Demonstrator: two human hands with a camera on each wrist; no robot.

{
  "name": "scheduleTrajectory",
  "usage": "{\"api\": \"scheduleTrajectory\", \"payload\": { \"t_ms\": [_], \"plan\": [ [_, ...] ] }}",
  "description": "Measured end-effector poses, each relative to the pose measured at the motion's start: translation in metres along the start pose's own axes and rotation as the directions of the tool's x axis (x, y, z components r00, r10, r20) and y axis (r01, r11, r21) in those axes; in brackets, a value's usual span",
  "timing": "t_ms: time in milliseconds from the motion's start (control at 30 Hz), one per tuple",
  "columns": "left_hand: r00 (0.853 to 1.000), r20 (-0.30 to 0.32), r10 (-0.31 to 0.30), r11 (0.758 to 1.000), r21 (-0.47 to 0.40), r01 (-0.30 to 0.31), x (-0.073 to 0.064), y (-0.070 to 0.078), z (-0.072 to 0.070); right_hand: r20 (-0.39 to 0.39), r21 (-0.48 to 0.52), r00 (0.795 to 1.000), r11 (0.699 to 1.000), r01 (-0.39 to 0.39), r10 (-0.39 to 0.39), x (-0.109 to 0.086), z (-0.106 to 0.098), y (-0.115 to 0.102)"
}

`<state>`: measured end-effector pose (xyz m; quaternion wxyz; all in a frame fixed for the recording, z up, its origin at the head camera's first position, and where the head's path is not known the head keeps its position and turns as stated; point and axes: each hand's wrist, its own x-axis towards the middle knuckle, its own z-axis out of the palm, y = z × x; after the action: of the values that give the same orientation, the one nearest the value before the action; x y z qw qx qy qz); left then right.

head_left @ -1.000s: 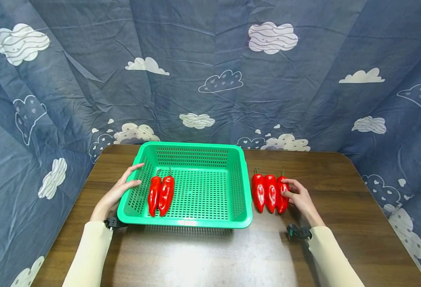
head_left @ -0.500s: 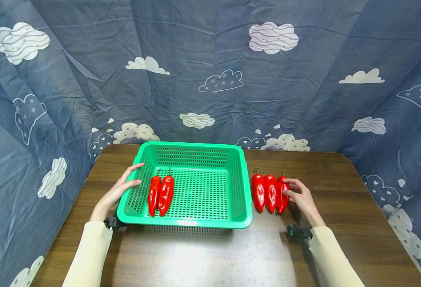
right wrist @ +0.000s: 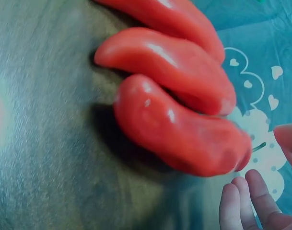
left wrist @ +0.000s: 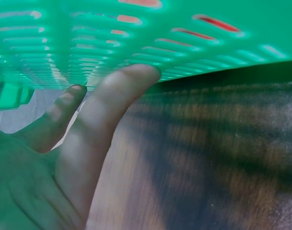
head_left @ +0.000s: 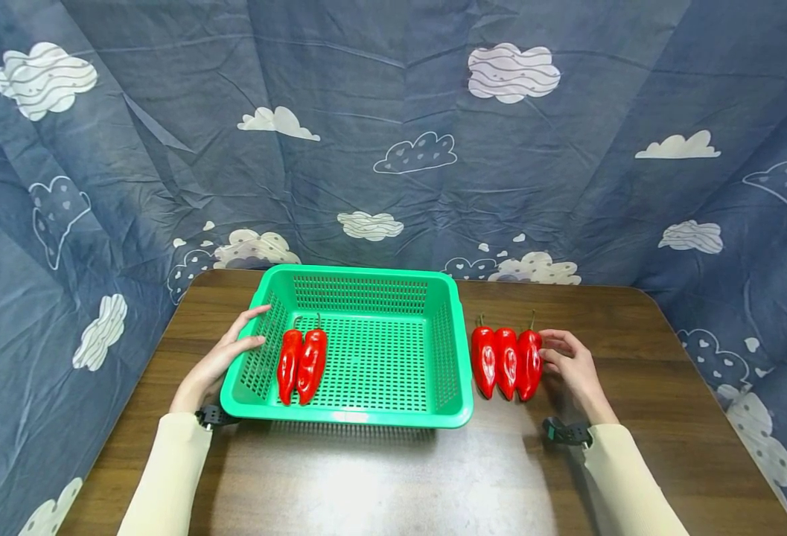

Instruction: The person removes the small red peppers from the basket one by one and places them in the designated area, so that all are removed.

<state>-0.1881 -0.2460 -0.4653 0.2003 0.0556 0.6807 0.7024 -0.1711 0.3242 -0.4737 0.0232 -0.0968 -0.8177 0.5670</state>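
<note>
Basket rim (head_left: 230, 383) beside left hand (head_left: 215, 362); right hand (head_left: 577, 369) just outside outermost pepper (head_left: 529, 366); grips unclenched

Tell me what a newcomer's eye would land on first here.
Probably the bright green basket left of centre on the wooden table, with two glossy red peppers lying side by side in its left part. Next, three more red peppers in a row right of it, then the cloud-printed blue cloth behind.

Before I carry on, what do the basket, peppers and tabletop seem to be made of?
Basket: probably glossy molded plastic, given its uniform green, slotted walls and shiny rim.
Peppers: smooth, glossy red surface with bright highlights; real or imitation, I can't tell.
Tabletop: wood or wood-look laminate, from its brown grain and sheen.
</note>
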Motion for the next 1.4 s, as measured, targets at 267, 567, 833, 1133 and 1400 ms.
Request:
{"api": "scheduleTrajectory", "payload": {
  "t_ms": [267, 567, 833, 1133, 1400],
  "plan": [
    [1.0, 0.014, 0.017, 1.0, 0.012, -0.018, 0.001, 0.0, 0.0, 0.023, 0.001, 0.999, 1.0, 0.027, -0.027, -0.004, 0.002, -0.013],
    [1.0, 0.007, 0.009, 1.0, -0.004, -0.009, 0.0, 0.0, 0.001, 0.048, 0.097, 0.996, 0.993, 0.066, -0.071, -0.004, 0.012, -0.027],
    [1.0, 0.003, 0.015, 1.0, 0.009, -0.015, -0.001, 0.001, 0.001, 0.126, 0.117, 0.985, 0.988, 0.101, -0.115, -0.006, 0.026, -0.045],
    [1.0, 0.008, 0.009, 1.0, 0.004, -0.009, 0.001, 0.001, 0.001, 0.231, 0.171, 0.959, 0.977, 0.125, -0.163, -0.008, 0.045, -0.067],
    [1.0, -0.004, 0.01, 1.0, 0.007, -0.01, 0.001, 0.0, 0.001, 0.288, 0.204, 0.943, 0.973, 0.111, -0.167, -0.009, 0.06, -0.087]
  ]
}}
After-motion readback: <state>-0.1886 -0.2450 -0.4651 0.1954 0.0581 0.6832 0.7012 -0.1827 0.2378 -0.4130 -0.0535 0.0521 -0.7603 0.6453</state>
